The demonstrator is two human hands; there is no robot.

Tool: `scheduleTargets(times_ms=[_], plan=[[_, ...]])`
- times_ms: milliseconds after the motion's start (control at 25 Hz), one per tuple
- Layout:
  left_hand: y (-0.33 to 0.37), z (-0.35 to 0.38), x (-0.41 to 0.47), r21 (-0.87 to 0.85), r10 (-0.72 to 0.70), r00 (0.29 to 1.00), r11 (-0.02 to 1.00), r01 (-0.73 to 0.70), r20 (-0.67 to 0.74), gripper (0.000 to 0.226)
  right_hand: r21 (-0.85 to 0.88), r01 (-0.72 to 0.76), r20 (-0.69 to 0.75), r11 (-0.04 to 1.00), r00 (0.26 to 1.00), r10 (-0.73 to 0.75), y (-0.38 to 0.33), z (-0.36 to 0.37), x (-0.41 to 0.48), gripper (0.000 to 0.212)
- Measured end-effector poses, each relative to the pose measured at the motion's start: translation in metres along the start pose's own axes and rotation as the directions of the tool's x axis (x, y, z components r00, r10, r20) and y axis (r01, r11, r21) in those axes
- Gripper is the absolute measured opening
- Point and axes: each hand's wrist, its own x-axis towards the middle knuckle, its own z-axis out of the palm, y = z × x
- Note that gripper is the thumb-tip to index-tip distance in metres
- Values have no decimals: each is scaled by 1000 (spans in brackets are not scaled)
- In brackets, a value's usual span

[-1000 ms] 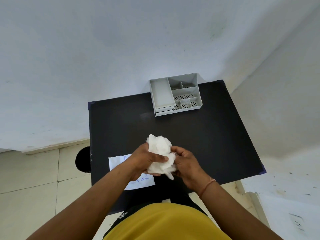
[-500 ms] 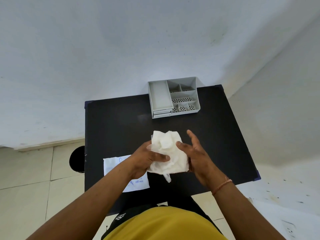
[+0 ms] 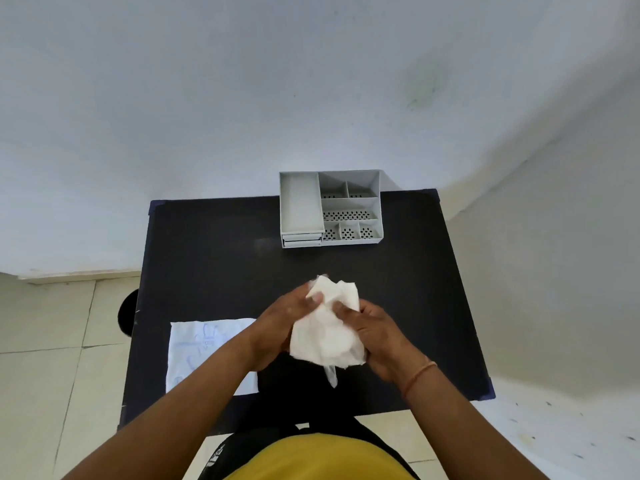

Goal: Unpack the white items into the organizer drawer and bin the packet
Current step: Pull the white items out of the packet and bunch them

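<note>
A crumpled bundle of white items is held above the middle of the black table. My left hand grips its left side with the thumb pressed on top. My right hand closes around its right side. A thin clear strip hangs below the bundle. A flat white packet with blue print lies on the table's front left, partly under my left forearm. The grey organizer stands at the table's far edge; its long left tray is bare and two closed drawer fronts sit below it.
A round black bin shows on the tiled floor just left of the table. White walls rise behind and to the right of the table. The organizer's small perforated compartments hold nothing.
My right hand, open-fingered half a second ago, has closed around the bundle. Both hands have reshaped the bundle and kept it over the same spot.
</note>
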Motion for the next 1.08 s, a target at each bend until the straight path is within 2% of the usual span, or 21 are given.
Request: scheduleTargets(times_ms=[120, 240, 320, 400, 480, 520, 600, 680, 760, 880, 960, 1040, 1080], plan=[[9, -8, 5, -194, -115, 991, 973, 125, 66, 58, -18, 14, 48, 1000, 999, -13, -10, -15, 9, 34], [5, -5, 16, -208, -106, 993, 971, 116, 56, 65, 30, -24, 103, 999, 994, 21, -20, -28, 21, 48], [2, 11, 23, -127, -68, 992, 990, 54, -108, 48, 21, -47, 117, 999, 992, 44, -22, -33, 28, 44], [-7, 22, 34, 57, 16, 949, 998, 2, -314, 23, -41, -41, 102, 998, 994, 45, -22, -30, 32, 32], [-16, 27, 42, 179, 78, 908, 984, -3, -412, 13, -101, -23, 104, 995, 994, 34, -20, -27, 34, 27], [-18, 28, 44, 191, 87, 894, 982, -1, -440, 11, -106, -27, 119, 994, 992, 39, -20, -27, 35, 28], [-22, 26, 44, 174, 82, 863, 985, 6, -498, 10, -42, -95, 248, 995, 963, 103, -24, -34, 37, 38], [-24, 24, 44, 117, 57, 828, 993, 10, -557, 11, 66, -226, 404, 972, 897, 181, -26, -46, 38, 46], [-25, 23, 46, 13, 40, 806, 999, -40, -591, 14, 174, -323, 496, 930, 845, 201, -23, -53, 36, 45], [-30, 24, 54, -12, 72, 777, 995, -102, -626, 22, 150, -263, 428, 953, 886, 177, -10, -45, 41, 41], [-30, 25, 60, 105, 108, 752, 993, -53, -650, 22, 83, -172, 312, 982, 940, 138, -3, -35, 46, 36], [-27, 18, 66, 233, 151, 764, 972, 0, -628, 20, 70, -105, 214, 992, 973, 87, 0, -29, 50, 28], [-20, 14, 65, 233, 157, 779, 972, -14, -607, 25, 96, -99, 174, 990, 981, 82, 1, -29, 51, 25]])
